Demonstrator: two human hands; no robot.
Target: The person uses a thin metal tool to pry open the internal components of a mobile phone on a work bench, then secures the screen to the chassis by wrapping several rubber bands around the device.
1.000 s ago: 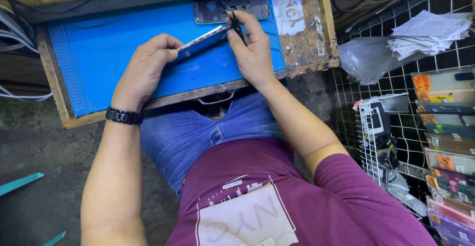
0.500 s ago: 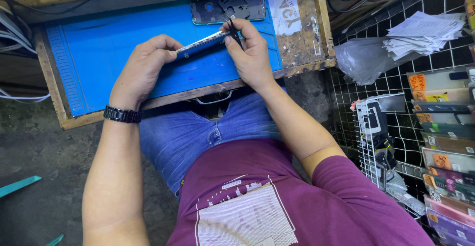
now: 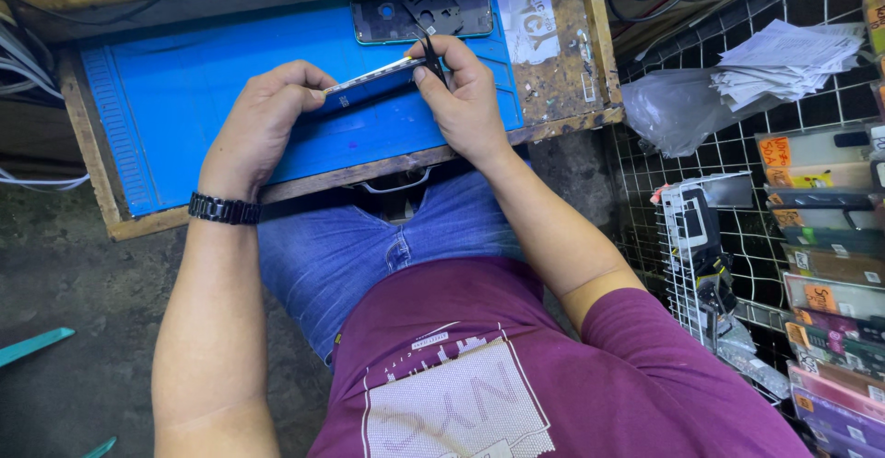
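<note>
Cramped repair stall, worn wooden surface [image 3: 562, 71] with a blue work mat [image 3: 184, 108] laid across it, my knees under the edge.

My left hand [image 3: 263, 122] is clenched around one end of a slim phone panel [image 3: 369, 80], held edge-up just above the mat. My right hand [image 3: 466, 99] pinches black tweezers [image 3: 431, 52] at the panel's far end, tips touching its edge. Both hands are grasping, neither free.

Step in hand, as I judge it: picking at something small on the panel's end. Next move calls for a steady left grip and a light, precise pull with the tweezers, no twisting of the thin panel.

Around: an opened phone body [image 3: 424, 14] lies at the back of the mat, just beyond the tweezers, near enough to bump. White label [image 3: 530, 16] on the surface to the right. Further right, a crumpled plastic bag [image 3: 678, 108], a stack of papers [image 3: 793, 57], and a wire rack [image 3: 701, 246] with packaged goods. Cables [image 3: 23, 62] at left.
</note>
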